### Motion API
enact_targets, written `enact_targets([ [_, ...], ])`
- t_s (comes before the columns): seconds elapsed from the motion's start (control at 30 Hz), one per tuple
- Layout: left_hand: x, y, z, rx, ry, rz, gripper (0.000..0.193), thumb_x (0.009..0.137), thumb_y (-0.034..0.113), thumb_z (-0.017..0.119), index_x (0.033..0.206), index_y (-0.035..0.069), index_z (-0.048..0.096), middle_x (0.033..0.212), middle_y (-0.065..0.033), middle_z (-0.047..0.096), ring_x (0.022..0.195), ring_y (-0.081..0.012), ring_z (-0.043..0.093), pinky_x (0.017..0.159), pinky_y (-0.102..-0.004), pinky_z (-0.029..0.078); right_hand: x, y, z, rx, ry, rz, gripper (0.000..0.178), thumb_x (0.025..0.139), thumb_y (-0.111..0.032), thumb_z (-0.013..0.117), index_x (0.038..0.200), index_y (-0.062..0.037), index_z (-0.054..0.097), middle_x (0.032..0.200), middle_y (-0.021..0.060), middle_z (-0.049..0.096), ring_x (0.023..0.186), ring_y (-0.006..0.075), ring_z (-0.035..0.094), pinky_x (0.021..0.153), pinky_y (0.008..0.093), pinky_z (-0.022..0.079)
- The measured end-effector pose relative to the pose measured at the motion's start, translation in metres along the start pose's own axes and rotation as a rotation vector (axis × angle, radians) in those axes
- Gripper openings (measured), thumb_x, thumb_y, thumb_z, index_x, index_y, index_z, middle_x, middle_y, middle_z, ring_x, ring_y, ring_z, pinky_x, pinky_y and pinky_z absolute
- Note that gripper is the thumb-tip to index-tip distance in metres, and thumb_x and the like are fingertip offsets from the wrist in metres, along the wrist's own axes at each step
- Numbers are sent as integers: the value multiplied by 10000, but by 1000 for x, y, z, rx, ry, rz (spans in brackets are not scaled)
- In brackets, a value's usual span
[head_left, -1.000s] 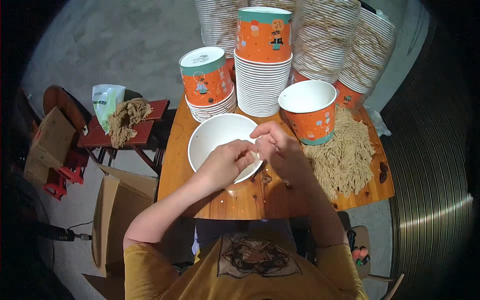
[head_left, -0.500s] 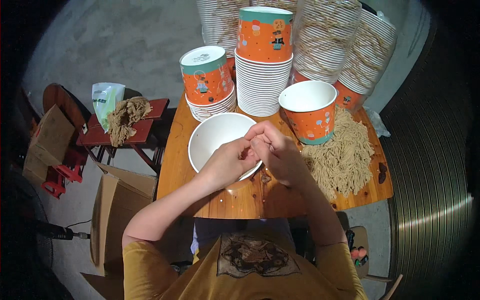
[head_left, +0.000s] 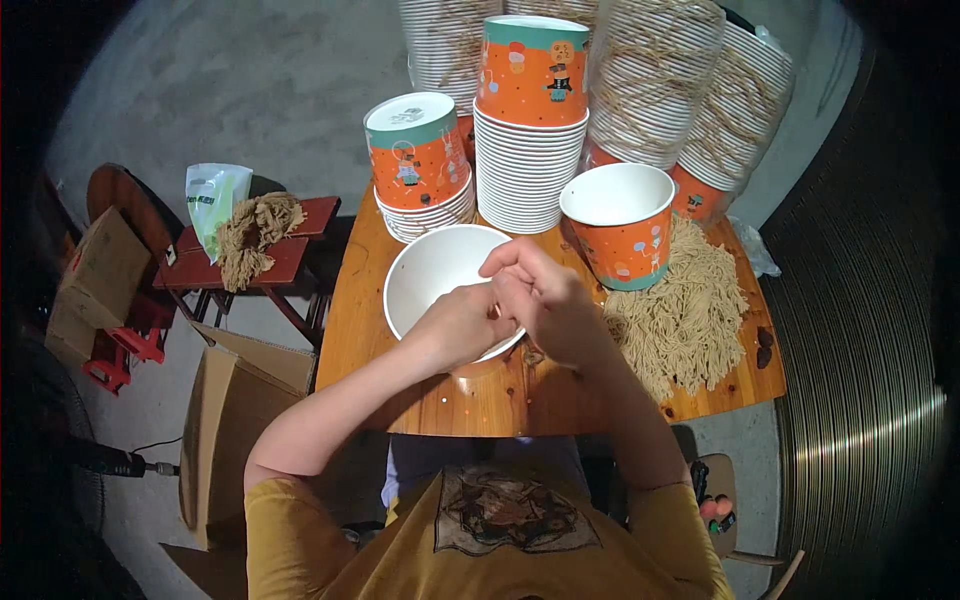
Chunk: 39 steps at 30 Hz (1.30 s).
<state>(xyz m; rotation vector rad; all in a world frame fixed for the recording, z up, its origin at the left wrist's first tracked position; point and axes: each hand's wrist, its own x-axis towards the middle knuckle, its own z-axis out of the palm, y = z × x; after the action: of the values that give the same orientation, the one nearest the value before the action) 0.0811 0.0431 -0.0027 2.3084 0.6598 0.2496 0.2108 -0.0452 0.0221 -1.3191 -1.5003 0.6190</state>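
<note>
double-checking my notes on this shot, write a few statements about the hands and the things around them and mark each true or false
1. The left hand and right hand are close together over the white-lined tub. True.
2. Tan strings and an upright orange tub are on the wooden table. True.
3. The tan strings lie left of the white-lined tub. False: they lie to its right.
4. The upright orange tub's opening faces down. False: it faces up.
5. A plastic bag is on the red bench. True.
</note>
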Motion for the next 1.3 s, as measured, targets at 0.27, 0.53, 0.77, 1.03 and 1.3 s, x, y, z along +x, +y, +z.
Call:
enact_targets([
  [0.27, -1, 6, 3, -247, 82, 71, 222, 831, 215, 597, 885, 3, 558, 796, -170, 628, 753, -313, 615, 688, -385, 477, 2, 1, -8, 131, 30, 123, 130, 918, -32, 444, 1015, -4, 525, 753, 27, 575, 663, 67, 550, 617, 210, 459],
  [0.53, 0, 12, -1, -98, 39, 43, 272, 820, 251, 613, 752, -10, 577, 737, -175, 630, 725, -336, 616, 649, -403, 475, 2, -3, 0, 12, 5, -5, 112, 918, -47, 450, 970, -19, 545, 748, -2, 537, 674, 47, 506, 603, 206, 426],
  [0.77, 1, 0, -3, -125, 2, 90, 313, 838, 322, 608, 835, 10, 581, 747, -170, 635, 703, -350, 611, 656, -422, 471, 7, 9, 2, 162, 34, 93, 149, 912, -59, 430, 988, -30, 555, 694, -21, 493, 641, 48, 475, 587, 210, 405],
  [1.03, -46, 24, -3, 221, 102, 245, 208, 851, 240, 604, 892, 45, 545, 802, -128, 599, 792, -324, 589, 703, -429, 446, 7, 0, -16, 255, 21, 99, 164, 889, -56, 424, 1013, -28, 528, 657, -24, 448, 630, 43, 449, 563, 207, 370],
  [1.3, -76, -1, -42, 550, 227, 379, 279, 710, 40, 654, 972, 71, 562, 946, -92, 548, 1023, -279, 536, 973, -433, 327, -1, -1, -14, 185, -142, 142, 152, 912, -137, 482, 1010, -38, 542, 682, -29, 483, 636, 34, 443, 572, 191, 351],
])
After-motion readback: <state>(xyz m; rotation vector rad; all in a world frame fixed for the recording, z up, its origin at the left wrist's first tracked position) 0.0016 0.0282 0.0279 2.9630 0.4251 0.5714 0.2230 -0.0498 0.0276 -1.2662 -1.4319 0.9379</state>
